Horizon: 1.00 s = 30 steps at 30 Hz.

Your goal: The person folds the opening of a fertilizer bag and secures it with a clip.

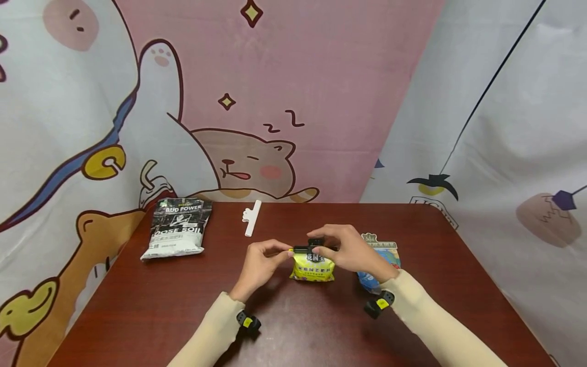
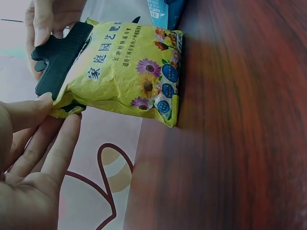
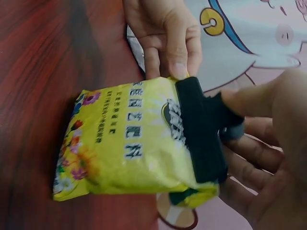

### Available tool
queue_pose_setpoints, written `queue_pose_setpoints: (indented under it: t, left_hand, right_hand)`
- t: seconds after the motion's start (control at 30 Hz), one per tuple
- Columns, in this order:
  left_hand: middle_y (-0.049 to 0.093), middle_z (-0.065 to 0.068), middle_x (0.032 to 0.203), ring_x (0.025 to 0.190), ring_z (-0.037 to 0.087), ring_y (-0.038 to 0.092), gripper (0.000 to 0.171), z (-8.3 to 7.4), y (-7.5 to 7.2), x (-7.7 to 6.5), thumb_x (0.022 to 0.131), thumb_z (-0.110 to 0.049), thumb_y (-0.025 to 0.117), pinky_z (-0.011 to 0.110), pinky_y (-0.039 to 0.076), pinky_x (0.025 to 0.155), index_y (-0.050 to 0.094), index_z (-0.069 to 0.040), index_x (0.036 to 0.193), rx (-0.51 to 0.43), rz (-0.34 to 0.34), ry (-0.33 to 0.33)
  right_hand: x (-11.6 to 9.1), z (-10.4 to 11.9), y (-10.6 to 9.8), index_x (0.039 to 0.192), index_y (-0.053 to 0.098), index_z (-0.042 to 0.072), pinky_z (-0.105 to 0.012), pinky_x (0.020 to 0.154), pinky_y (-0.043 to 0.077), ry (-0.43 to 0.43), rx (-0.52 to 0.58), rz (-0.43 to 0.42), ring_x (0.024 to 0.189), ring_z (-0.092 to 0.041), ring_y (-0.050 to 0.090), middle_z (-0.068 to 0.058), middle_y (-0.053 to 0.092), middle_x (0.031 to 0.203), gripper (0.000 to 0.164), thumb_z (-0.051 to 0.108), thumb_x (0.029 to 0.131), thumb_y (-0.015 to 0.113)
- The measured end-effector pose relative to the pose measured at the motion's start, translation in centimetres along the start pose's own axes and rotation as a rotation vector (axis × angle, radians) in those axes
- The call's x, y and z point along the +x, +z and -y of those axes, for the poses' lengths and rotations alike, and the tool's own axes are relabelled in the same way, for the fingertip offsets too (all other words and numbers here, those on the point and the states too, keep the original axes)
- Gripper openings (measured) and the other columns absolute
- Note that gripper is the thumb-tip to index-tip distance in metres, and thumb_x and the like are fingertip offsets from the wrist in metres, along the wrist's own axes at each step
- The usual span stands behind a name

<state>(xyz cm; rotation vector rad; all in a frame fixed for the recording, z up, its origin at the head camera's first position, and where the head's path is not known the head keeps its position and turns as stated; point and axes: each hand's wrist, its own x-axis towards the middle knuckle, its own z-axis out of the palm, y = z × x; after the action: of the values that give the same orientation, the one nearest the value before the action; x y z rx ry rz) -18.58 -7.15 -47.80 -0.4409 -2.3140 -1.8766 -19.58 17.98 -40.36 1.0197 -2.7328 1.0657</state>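
Observation:
A small yellow bag of plant fertilizer (image 1: 313, 270), printed with flowers, is held upright by its top at the middle of the table. Whether its base touches the wood I cannot tell. Across its folded top lies a black bag clip (image 3: 200, 129). My right hand (image 1: 350, 250) pinches the clip's handle between thumb and fingers, as the right wrist view shows. With thumb and fingertips my left hand (image 1: 262, 265) pinches the bag's top corner, at the clip's end. A bit of folded bag top (image 3: 204, 194) sticks out beside the clip's other end.
At the back left lies a black-and-white soil bag (image 1: 179, 229). A white bag clip (image 1: 251, 219) lies near the table's back edge. Behind the right forearm is a blue bag (image 1: 367, 280) with a pale green clip (image 1: 378, 244) along its top. A printed cloth hangs behind.

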Motion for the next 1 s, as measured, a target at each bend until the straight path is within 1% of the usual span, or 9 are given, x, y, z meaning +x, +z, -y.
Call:
queue_pose_setpoints:
  t: [0.13,0.23,0.3,0.4,0.47,0.6,0.73,0.87,1.0]
  left_hand:
    - [0.080,-0.001,0.095,0.093,0.012,0.077,0.007,0.1,0.1,0.0,0.088,-0.020,0.082,0.026,0.061,0.083,0.082,-0.021,0.095,-0.007,0.011,-0.013]
    - [0.080,-0.002,0.097,0.094,0.012,0.077,0.008,0.1,0.1,0.0,0.088,-0.020,0.082,0.026,0.060,0.084,0.082,-0.022,0.096,-0.018,0.016,-0.023]
    - [0.080,-0.001,0.098,0.095,0.013,0.077,0.010,0.1,0.1,-0.1,0.088,-0.018,0.082,0.025,0.060,0.084,0.082,-0.022,0.097,-0.029,0.016,-0.025]
    - [0.080,0.000,0.099,0.095,0.014,0.077,0.012,0.2,0.1,-0.2,0.088,-0.017,0.083,0.026,0.061,0.085,0.082,-0.021,0.099,-0.051,0.013,-0.022]
    - [0.079,0.002,0.100,0.096,0.015,0.076,0.013,0.2,0.2,-0.2,0.087,-0.015,0.083,0.028,0.061,0.087,0.082,-0.019,0.100,-0.064,0.009,-0.017]
    - [0.078,0.007,0.102,0.098,0.018,0.075,0.017,0.1,0.6,-0.1,0.087,-0.010,0.082,0.031,0.061,0.089,0.082,-0.013,0.104,-0.077,-0.011,-0.025]
    - [0.078,0.010,0.104,0.102,0.024,0.074,0.017,-0.4,0.7,-0.1,0.088,-0.007,0.080,0.030,0.060,0.090,0.081,-0.008,0.105,-0.066,-0.027,-0.026]
    - [0.079,0.005,0.102,0.102,0.021,0.074,0.014,0.2,0.8,0.0,0.088,-0.014,0.081,0.026,0.059,0.089,0.082,-0.014,0.102,-0.063,-0.040,-0.003]
    - [0.080,0.001,0.098,0.096,0.014,0.075,0.011,0.5,0.9,0.1,0.087,-0.018,0.083,0.024,0.059,0.084,0.083,-0.019,0.098,-0.047,-0.063,0.014]
  right_hand:
    - [-1.2,-1.1,-0.2,0.129,0.069,0.029,-0.039,0.088,0.060,0.096,0.107,-0.013,0.103,-0.011,0.072,0.007,0.072,0.124,0.033,0.036,0.097,0.072]
    - [-2.1,-1.7,-0.4,0.129,0.067,0.033,-0.046,0.094,0.058,0.192,0.192,-0.035,0.113,-0.016,0.070,0.007,0.070,0.128,0.031,0.043,0.099,0.066]
    - [-2.6,-2.0,-0.5,0.129,0.067,0.034,-0.046,0.097,0.057,0.237,0.243,-0.043,0.118,-0.018,0.069,0.006,0.070,0.129,0.030,0.045,0.102,0.062]
    - [-3.1,-2.4,-0.5,0.131,0.067,0.029,-0.043,0.098,0.056,0.262,0.291,-0.044,0.123,-0.021,0.066,0.004,0.071,0.129,0.031,0.043,0.105,0.057]
    - [-3.5,-2.5,-0.5,0.131,0.067,0.026,-0.042,0.099,0.055,0.255,0.292,-0.046,0.126,-0.024,0.064,0.003,0.071,0.129,0.031,0.040,0.105,0.058]
    - [-4.1,-2.7,-0.3,0.130,0.068,0.024,-0.041,0.100,0.056,0.271,0.292,-0.055,0.129,-0.027,0.063,0.000,0.069,0.133,0.031,0.035,0.101,0.067]
    - [-4.4,-3.0,0.2,0.124,0.071,0.019,-0.038,0.098,0.058,0.310,0.298,-0.087,0.125,-0.029,0.066,-0.004,0.070,0.130,0.029,0.027,0.096,0.073]
    - [-4.4,-3.4,0.7,0.115,0.074,0.018,-0.033,0.090,0.061,0.359,0.263,-0.122,0.116,-0.028,0.070,-0.005,0.074,0.120,0.023,0.028,0.095,0.075]
    - [-4.3,-3.5,0.8,0.109,0.077,0.022,-0.038,0.087,0.061,0.410,0.200,-0.146,0.114,-0.026,0.071,-0.001,0.076,0.115,0.021,0.035,0.093,0.077]
